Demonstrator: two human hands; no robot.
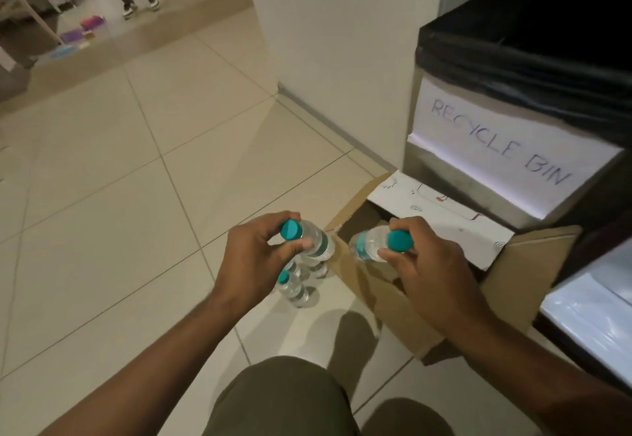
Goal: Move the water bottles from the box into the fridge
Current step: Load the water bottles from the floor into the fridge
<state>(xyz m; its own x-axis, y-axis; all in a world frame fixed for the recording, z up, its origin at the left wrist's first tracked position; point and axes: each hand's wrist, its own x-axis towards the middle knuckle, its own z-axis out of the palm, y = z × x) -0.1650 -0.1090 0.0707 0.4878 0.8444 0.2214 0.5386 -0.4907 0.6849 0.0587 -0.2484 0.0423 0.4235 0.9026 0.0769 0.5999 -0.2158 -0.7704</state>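
Holding one water bottle in each hand is the step as it stands. The left bottle (316, 242) is pinched just under its teal cap by the left hand (253, 258), thumb and fingers curled round the neck, and it hangs over the floor just left of the box. The right bottle (367, 242) lies tilted, base pointing left, with the right hand (431, 264) clamped round its neck and cap above the open mouth of the cardboard box (513, 275). Beneath the left hand a small cluster of floor bottles (292, 287) stands upright on the tiles, close against the box's left corner.

A neck grip is thin and the bodies look like soft clear plastic, so both bottles will probably swing. A finger hooked firmly under each cap's collar should steady them for the carry. Raising the right bottle clear of the box flaps before turning would avoid a snag, and the left bottle wants lifting away without clipping the standing cluster below it.

Behind the box, far right, stands a recycle bin (506, 148) with a black liner and a hand-lettered sign. At the near right is a pale glossy surface (588, 312). Whether that is the fridge I cannot tell, so the route there is a guess.
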